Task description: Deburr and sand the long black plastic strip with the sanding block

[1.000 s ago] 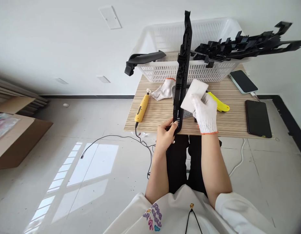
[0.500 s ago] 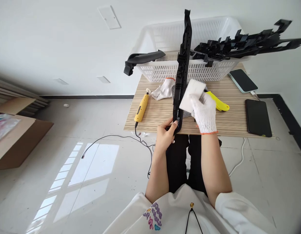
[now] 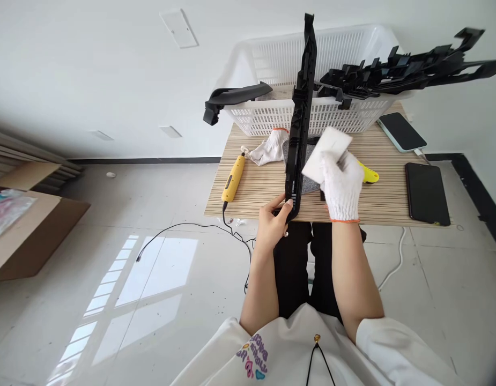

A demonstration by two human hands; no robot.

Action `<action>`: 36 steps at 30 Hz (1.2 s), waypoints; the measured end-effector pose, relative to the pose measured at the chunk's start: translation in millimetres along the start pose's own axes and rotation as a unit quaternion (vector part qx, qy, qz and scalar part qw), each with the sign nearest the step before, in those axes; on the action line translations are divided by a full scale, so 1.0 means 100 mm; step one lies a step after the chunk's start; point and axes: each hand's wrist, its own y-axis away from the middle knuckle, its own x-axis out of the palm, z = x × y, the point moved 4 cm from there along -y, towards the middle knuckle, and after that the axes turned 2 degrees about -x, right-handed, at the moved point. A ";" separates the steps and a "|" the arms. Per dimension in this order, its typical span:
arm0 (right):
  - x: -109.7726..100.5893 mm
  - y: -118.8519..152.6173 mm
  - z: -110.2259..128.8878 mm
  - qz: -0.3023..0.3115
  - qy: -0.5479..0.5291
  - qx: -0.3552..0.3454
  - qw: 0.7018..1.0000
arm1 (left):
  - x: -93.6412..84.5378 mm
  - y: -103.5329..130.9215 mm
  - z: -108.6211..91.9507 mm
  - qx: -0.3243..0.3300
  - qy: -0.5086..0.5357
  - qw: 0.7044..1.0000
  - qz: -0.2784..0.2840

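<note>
My bare left hand (image 3: 274, 220) is closed on the near end of a long black plastic trim part (image 3: 301, 115), which points away from me across the table and over the basket rim. In my gloved right hand (image 3: 341, 185) is a flat white pad (image 3: 326, 154), pinched by its edge just right of the black part and apart from it. A grey cloth (image 3: 311, 183) lies partly hidden below the pad. Behind my right hand shows the end of a yellow-handled tool (image 3: 369, 174); the rest is covered.
A white plastic basket (image 3: 259, 119) at the back holds more black plastic parts (image 3: 392, 72). On the wooden table (image 3: 251, 206) lie a yellow corded tool (image 3: 233, 178), a white glove (image 3: 269, 148) and two phones (image 3: 427, 193). A cardboard box (image 3: 38, 230) stands left; a cable (image 3: 191, 224) trails on the floor.
My right hand has moved slightly right with the white pad, away from the black part, covering more of the yellow-handled tool. My left hand keeps its hold.
</note>
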 end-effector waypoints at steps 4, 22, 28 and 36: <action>0.09 0.02 -0.05 0.086 -0.043 0.079 0.992 | 0.00 0.00 0.00 -0.002 -0.004 1.000 0.004; 0.04 0.01 -0.04 0.017 -0.046 0.050 0.998 | 0.00 0.00 0.00 0.002 0.000 1.000 0.008; 0.07 0.03 -0.02 0.061 -0.024 0.070 0.995 | 0.00 0.00 0.01 -0.003 -0.001 1.000 0.009; 0.08 0.02 -0.04 0.036 -0.058 0.056 0.996 | 0.00 -0.01 0.02 -0.005 0.004 1.000 0.009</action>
